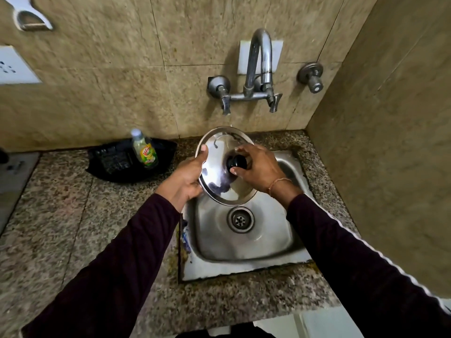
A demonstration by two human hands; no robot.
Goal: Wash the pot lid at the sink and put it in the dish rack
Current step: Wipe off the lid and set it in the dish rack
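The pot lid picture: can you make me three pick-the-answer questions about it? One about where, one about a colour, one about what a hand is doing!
1. Where is the soap bottle?
A. in the black tray
B. in the sink
C. on the tap

2. What colour is the lid's knob?
A. red
B. black
C. white

3. What is the left hand doing?
A. hanging free
B. turning a tap
C. gripping the pot lid by its rim

Answers: A, it stands in the tray; B, the knob looks black; C, its thumb lies over the rim.
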